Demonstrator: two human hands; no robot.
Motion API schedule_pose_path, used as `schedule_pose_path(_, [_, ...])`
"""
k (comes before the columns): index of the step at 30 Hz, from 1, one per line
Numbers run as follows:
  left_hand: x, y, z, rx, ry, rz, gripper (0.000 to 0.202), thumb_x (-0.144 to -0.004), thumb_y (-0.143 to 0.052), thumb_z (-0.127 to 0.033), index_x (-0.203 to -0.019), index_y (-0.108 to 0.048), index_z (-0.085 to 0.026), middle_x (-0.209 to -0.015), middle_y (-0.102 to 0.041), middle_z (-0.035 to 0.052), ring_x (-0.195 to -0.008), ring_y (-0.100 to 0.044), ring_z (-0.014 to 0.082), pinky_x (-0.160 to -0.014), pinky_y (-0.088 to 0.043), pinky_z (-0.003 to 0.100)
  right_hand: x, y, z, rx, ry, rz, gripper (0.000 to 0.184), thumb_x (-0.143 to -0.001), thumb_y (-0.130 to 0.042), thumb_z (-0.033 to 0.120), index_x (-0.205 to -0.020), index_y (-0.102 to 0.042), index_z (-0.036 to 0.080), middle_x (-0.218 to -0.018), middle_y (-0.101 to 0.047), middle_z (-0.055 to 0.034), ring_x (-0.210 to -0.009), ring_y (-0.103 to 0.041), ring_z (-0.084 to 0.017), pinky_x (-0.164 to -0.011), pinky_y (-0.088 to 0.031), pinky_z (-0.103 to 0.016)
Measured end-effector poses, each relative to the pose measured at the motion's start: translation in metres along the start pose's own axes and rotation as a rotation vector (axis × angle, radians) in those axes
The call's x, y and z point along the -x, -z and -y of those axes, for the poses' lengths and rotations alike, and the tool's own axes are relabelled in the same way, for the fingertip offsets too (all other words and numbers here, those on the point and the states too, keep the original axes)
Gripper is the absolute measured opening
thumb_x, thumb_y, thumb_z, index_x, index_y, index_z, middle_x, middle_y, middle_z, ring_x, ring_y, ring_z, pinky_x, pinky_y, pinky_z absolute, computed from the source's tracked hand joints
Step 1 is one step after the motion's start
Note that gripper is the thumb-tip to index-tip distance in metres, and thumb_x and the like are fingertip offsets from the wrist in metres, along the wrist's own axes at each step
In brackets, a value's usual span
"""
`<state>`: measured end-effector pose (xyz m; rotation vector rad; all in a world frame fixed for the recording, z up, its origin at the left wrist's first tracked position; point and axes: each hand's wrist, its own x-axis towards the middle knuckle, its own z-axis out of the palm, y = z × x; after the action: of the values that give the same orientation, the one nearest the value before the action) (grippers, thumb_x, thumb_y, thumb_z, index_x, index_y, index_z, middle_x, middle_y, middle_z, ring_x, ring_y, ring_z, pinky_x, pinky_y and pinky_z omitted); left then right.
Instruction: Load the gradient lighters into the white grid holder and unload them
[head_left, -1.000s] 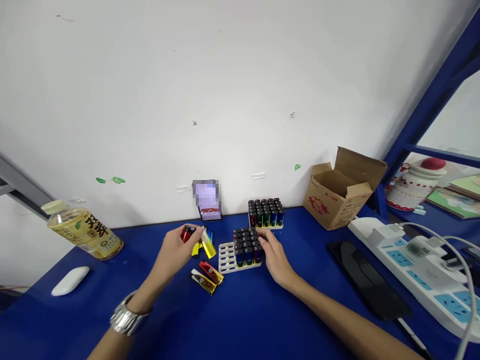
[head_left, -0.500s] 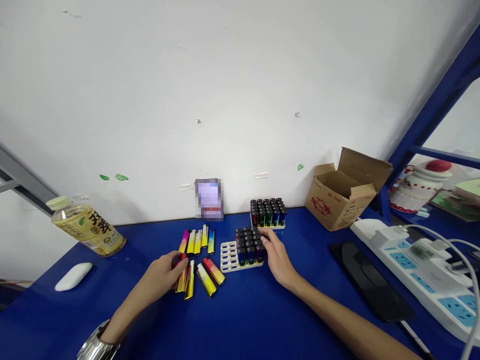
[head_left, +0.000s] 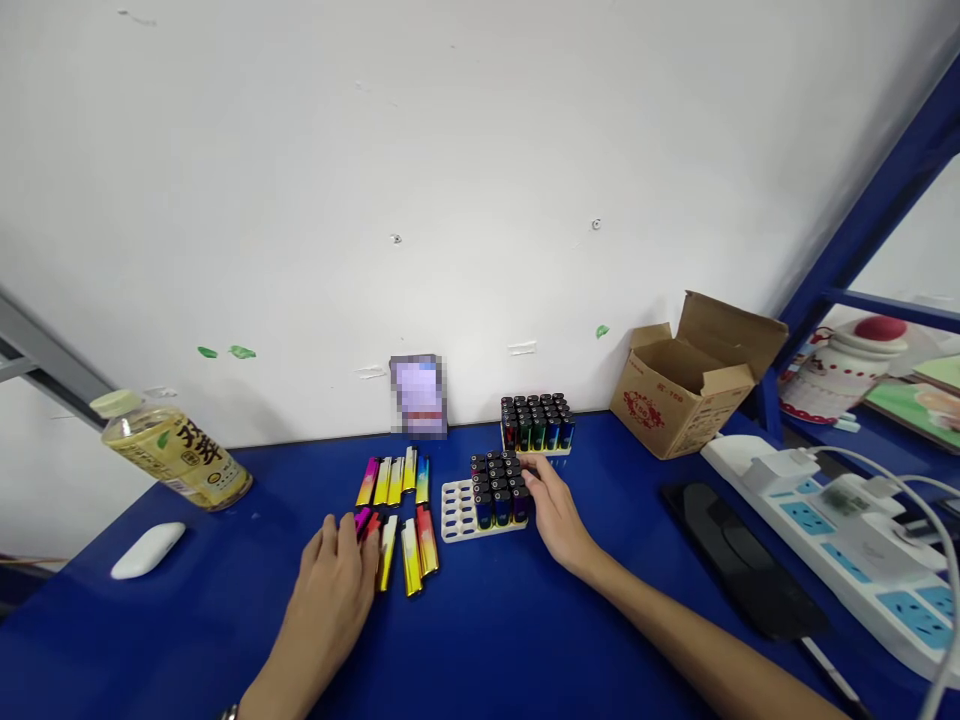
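Note:
My left hand [head_left: 334, 580] lies closed over the near row of lighters, its fingers curled on a purple one [head_left: 361, 521] and a red one [head_left: 373, 524], partly hiding both. To their right lie a white-topped yellow lighter [head_left: 388, 553], another yellow lighter [head_left: 411, 558] and a red-yellow lighter [head_left: 427, 540]. Behind them, several more lighters [head_left: 394, 481] lie side by side. A white tray with oval holes [head_left: 459, 512] holds dark, black-topped lighters [head_left: 500, 492] upright in its right part; its left holes are bare. My right hand [head_left: 556, 510] grips this tray's loaded right side, fingertips against the lighters.
A second filled tray of dark lighters [head_left: 537, 424] stands by the wall, left of an open cardboard box [head_left: 667, 405]. A phone [head_left: 418, 395] leans there too. A drink bottle [head_left: 176, 455] and white case [head_left: 148, 551] sit left; a black phone [head_left: 739, 560] and power strip [head_left: 862, 570] lie right.
My left hand has turned and come down over the near lighters, which now lie straighter, more nearly parallel. My right hand stays at the tray.

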<state>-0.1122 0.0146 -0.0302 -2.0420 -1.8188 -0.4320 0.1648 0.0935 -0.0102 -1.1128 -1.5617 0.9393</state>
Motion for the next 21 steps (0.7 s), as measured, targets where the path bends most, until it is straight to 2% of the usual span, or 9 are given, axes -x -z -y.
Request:
schedule_pose_path(1, [0.006, -0.008, -0.002, 0.004, -0.093, -0.022, 0.042, -0.089, -0.023, -0.013, -0.100, -0.064, -0.011, -0.107, -0.065, 0.0204, -0.114, -0.055, 0.0345, -0.094, -0.043, 0.052, 0.000, 0.000, 0.000, 0.002, -0.002, 0.000, 0.027, -0.090, -0.035, 0.030, -0.101, -0.057, 0.020, -0.108, -0.065, -0.0069, -0.100, -0.059, -0.021, -0.088, -0.043, -0.034])
schedule_pose_path(3, [0.014, -0.017, -0.009, 0.026, -0.153, -0.053, 0.038, -0.089, -0.028, -0.014, -0.105, -0.062, -0.013, -0.117, -0.062, 0.0175, -0.127, -0.045, 0.0343, -0.101, -0.037, 0.055, 0.000, 0.000, 0.001, 0.006, -0.011, 0.002, 0.027, -0.090, -0.035, 0.031, -0.101, -0.056, 0.020, -0.108, -0.064, -0.0070, -0.100, -0.059, -0.021, -0.088, -0.043, -0.034])
schedule_pose_path(4, [0.014, -0.018, -0.014, 0.043, -0.120, -0.052, 0.037, -0.089, -0.029, -0.017, -0.108, -0.061, -0.013, -0.121, -0.059, 0.0172, -0.131, -0.040, 0.0344, -0.102, -0.035, 0.055, 0.000, 0.000, 0.001, 0.007, -0.014, 0.003, 0.027, -0.090, -0.035, 0.031, -0.102, -0.056, 0.019, -0.108, -0.064, -0.0070, -0.100, -0.058, -0.021, -0.088, -0.043, -0.034])
schedule_pose_path(6, [0.006, -0.010, -0.027, 0.075, 0.058, -0.038, 0.039, -0.091, -0.031, -0.025, -0.118, -0.055, -0.009, -0.127, -0.055, 0.0198, -0.133, -0.036, 0.0355, -0.102, -0.036, 0.055, 0.001, 0.001, 0.002, 0.009, -0.019, 0.003, 0.028, -0.090, -0.034, 0.031, -0.103, -0.057, 0.019, -0.109, -0.064, -0.0069, -0.100, -0.058, -0.021, -0.089, -0.043, -0.034])
schedule_pose_path(9, [-0.020, 0.016, -0.050, 0.276, 0.093, 0.047, 0.040, -0.093, -0.032, -0.036, -0.118, -0.054, -0.013, -0.121, -0.060, 0.0169, -0.123, -0.050, 0.0312, -0.101, -0.040, 0.049, 0.001, 0.001, 0.002, 0.012, -0.031, 0.005, 0.030, -0.091, -0.033, 0.031, -0.107, -0.056, 0.020, -0.111, -0.063, -0.0069, -0.104, -0.057, -0.021, -0.092, -0.042, -0.035])
schedule_pose_path(11, [-0.038, 0.031, -0.066, 0.459, 0.074, 0.167, 0.035, -0.094, -0.033, -0.040, -0.113, -0.055, -0.020, -0.107, -0.066, 0.0110, -0.104, -0.062, 0.0246, -0.090, -0.050, 0.040, 0.001, 0.000, 0.001, 0.013, -0.034, 0.009, 0.032, -0.092, -0.032, 0.031, -0.110, -0.056, 0.020, -0.112, -0.062, -0.0067, -0.106, -0.056, -0.021, -0.093, -0.041, -0.034])
schedule_pose_path(13, [-0.052, 0.038, -0.081, 0.590, 0.016, 0.221, 0.032, -0.092, -0.039, -0.043, -0.110, -0.054, -0.022, -0.102, -0.065, 0.0087, -0.093, -0.064, 0.0223, -0.080, -0.053, 0.036, 0.001, 0.000, 0.000, 0.009, -0.018, 0.008, 0.032, -0.092, -0.032, 0.031, -0.110, -0.056, 0.020, -0.113, -0.062, -0.0065, -0.107, -0.056, -0.020, -0.094, -0.041, -0.033])
schedule_pose_path(17, [-0.064, 0.034, -0.100, 0.675, -0.021, 0.172, 0.024, -0.091, -0.043, -0.039, -0.103, -0.054, -0.021, -0.094, -0.061, 0.0076, -0.086, -0.061, 0.0218, -0.075, -0.052, 0.037, 0.001, 0.000, -0.001, -0.004, 0.015, -0.010, 0.031, -0.092, -0.032, 0.030, -0.108, -0.057, 0.020, -0.112, -0.063, -0.0068, -0.106, -0.057, -0.020, -0.093, -0.042, -0.033])
schedule_pose_path(21, [-0.066, 0.035, -0.101, 0.777, 0.043, 0.107, 0.023, -0.092, -0.040, -0.037, -0.106, -0.049, -0.021, -0.094, -0.061, 0.0067, -0.083, -0.061, 0.0200, -0.074, -0.051, 0.035, 0.000, 0.000, 0.000, -0.005, 0.007, -0.007, 0.031, -0.092, -0.033, 0.030, -0.108, -0.057, 0.020, -0.112, -0.063, -0.0071, -0.107, -0.057, -0.020, -0.094, -0.042, -0.034])
